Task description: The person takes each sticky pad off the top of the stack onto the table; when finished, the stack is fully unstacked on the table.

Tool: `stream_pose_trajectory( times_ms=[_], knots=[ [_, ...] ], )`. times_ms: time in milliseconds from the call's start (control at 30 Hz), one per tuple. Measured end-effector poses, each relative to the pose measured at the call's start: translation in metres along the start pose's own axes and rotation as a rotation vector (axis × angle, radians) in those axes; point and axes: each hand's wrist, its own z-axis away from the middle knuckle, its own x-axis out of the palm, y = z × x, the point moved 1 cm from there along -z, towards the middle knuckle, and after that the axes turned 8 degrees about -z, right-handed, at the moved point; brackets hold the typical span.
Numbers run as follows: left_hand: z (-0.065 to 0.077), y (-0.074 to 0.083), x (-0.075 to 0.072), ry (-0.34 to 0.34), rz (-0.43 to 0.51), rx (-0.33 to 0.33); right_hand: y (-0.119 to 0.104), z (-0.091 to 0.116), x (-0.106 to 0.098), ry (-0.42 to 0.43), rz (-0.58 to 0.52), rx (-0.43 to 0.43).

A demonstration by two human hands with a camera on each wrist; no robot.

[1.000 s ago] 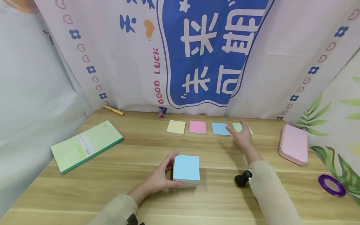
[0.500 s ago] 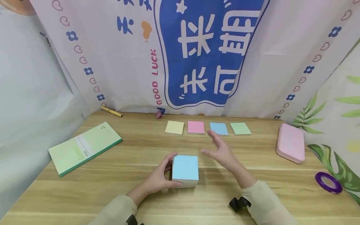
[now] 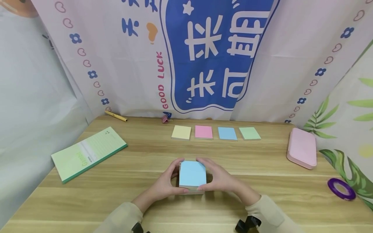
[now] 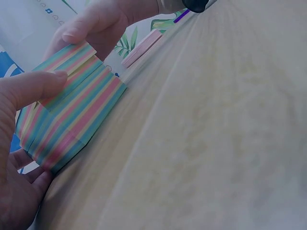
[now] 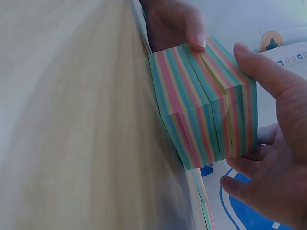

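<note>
A thick stack of sticky notes stands on the table, blue on top in the head view. Its sides are striped pink, yellow, green and blue in both wrist views, and its layers sit slightly offset. My left hand grips the stack's left side, thumb on the near face and fingers toward the back. From the right, my right hand holds it the same way, thumb near the front corner. Behind lies a row of thin sticky pads: yellow, pink, blue and green.
On the wooden table, a green notebook lies at left, with a yellow pen behind it. A binder clip sits at the back edge. A pink case and a purple tape roll lie at right.
My right hand has come from the green pad at the back, left and toward me, and now holds the stack's right side. My left hand has stayed on the stack.
</note>
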Motion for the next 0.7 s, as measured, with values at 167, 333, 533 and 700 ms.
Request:
stream_pose_trajectory(
  times_ms=[167,333,533,700],
  knots=[
    [0.0,0.001,0.0,0.0,0.008,0.007,0.004,0.001,0.001,-0.007,0.03,-0.003],
    [-0.001,0.002,-0.001,0.005,0.01,0.005,0.004,0.0,0.0,-0.005,0.048,-0.061],
    [-0.001,0.001,0.0,0.002,0.004,-0.008,0.002,0.003,-0.006,-0.061,0.079,-0.062],
    [-0.001,0.001,0.0,-0.004,0.02,-0.003,-0.003,0.004,-0.01,-0.061,0.106,-0.06]
  ],
)
